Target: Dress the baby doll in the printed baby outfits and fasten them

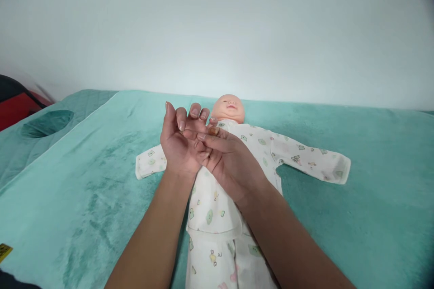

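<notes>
Head view: two hands are seen above one doll (pixel 232 107).
Left hand (pixel 179 142): palm turned up, held open with fingers loosely curled; no object is seen in it.
Right hand (pixel 228 156): laid against the left hand, fingers bent; whether a finger is gripped cannot be told.
Doll: laid face up on one teal cloth (pixel 379 216), partly hidden by both hands and forearms.
Clothing: one patterned top (pixel 217 207) with two sleeves spread apart, and one pair of patterned trousers (pixel 217 264).
Surroundings: one white wall (pixel 237 31) behind; one red-and-black object (pixel 16 106) at far left.
</notes>
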Motion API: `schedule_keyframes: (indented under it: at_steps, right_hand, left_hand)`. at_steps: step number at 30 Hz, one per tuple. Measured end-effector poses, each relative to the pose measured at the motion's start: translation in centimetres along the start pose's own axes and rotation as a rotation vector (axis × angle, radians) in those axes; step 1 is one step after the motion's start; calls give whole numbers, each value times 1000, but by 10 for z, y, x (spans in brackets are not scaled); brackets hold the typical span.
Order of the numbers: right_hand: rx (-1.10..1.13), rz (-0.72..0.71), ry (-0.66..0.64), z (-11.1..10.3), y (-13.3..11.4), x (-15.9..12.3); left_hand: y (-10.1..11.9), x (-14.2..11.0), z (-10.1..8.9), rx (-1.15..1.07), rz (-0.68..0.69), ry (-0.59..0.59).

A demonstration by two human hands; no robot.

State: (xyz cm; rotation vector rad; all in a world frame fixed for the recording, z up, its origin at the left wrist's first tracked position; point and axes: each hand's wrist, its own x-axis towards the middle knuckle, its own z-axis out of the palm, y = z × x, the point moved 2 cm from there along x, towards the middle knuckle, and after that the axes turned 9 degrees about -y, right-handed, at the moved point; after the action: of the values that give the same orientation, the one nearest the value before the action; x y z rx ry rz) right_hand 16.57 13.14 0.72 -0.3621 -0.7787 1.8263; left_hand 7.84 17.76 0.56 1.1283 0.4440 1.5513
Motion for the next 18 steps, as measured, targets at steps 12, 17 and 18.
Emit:
schedule_keyframes:
  at_steps: [12,17,18]
  right_hand:
    - [-47,-36,-3,4,0,0]
    - [-74,-99,-12,7,1,-1]
    - [-85,-114,-8,7,1,-1]
  left_hand:
    - [-6,0,0,-42,-49,-11]
    - [-8,0,-1,-60,-35,-6]
    - [-8,0,-2,-57,-27,-7]
